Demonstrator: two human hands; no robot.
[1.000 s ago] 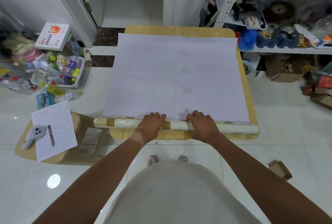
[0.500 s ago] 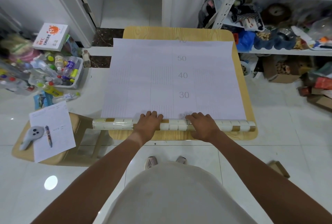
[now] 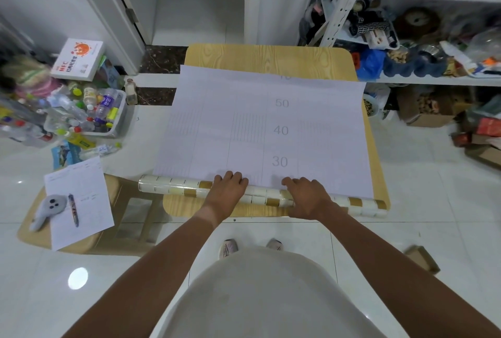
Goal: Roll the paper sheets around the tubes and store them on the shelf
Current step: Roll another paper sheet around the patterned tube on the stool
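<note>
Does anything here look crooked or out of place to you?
Slightly. The tube lies askew across the wooden table: its left end sticks out well past the table edge, over the stool, and its right end sits lower in view. The paper sheet also overhangs the table's left side. Left hand and right hand rest on the tube.

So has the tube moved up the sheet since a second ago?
Yes. The tube rolled away from the person: the printed 20 is now covered, and only 30 shows above it.

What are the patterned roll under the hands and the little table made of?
The roll looks like glossy vinyl or coated paper with a printed white-and-tan tile pattern; glare streaks hint at plastic. The table shows pale wood grain, very even, so probably laminate rather than solid wood.
</note>
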